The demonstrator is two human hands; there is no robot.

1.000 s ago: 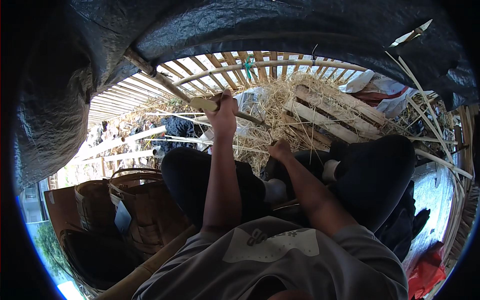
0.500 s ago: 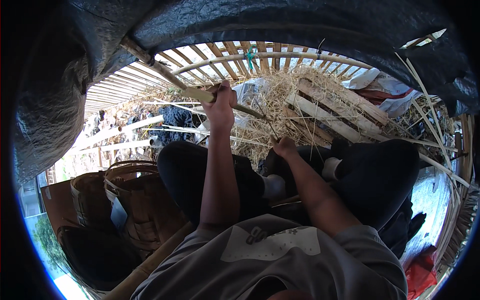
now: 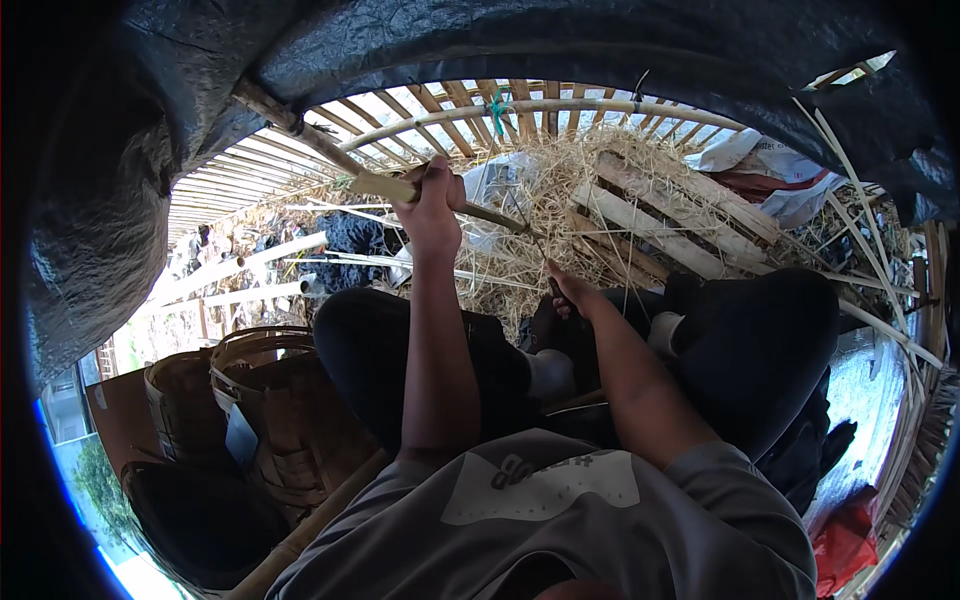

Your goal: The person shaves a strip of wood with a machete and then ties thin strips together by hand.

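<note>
The left hand (image 3: pixel 432 205) was clenched around a bamboo strip (image 3: pixel 400 188) raised before the lattice fence (image 3: pixel 470 110), while the right hand (image 3: pixel 572 292), low near the straw pile (image 3: pixel 560 200), gripped a dark tool that could not be identified.

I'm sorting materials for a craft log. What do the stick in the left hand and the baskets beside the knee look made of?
Stick: likely bamboo, greenish-tan, smooth skin, cut end. Baskets: apparently woven split-bamboo or cane strips, brown, matte, visible interlaced bands.
</note>
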